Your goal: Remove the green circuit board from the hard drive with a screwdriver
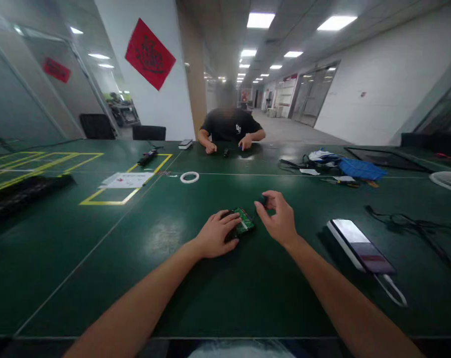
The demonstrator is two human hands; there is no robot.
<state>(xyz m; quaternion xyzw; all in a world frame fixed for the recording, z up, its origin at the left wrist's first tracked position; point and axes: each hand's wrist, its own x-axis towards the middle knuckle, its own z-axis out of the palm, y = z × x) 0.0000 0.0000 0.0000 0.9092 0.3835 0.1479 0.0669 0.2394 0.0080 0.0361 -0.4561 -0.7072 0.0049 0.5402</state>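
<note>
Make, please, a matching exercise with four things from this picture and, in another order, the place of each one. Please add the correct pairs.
Things:
1. green circuit board
2. white ring
3. phone
4. small dark object

Places:
A. to the right of the right hand
B. between the right thumb and fingers
C. partly covered by the left hand
D. flat on the table, beyond both hands

Pairs: 1-C, 2-D, 3-A, 4-B

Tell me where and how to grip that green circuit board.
Pinch the green circuit board by its exposed right edge, probably best from the right: its green face points up, and the left hand covers its left part. The right hand is on that side but seems to pinch a small dark thing, which may get in the way.
</note>
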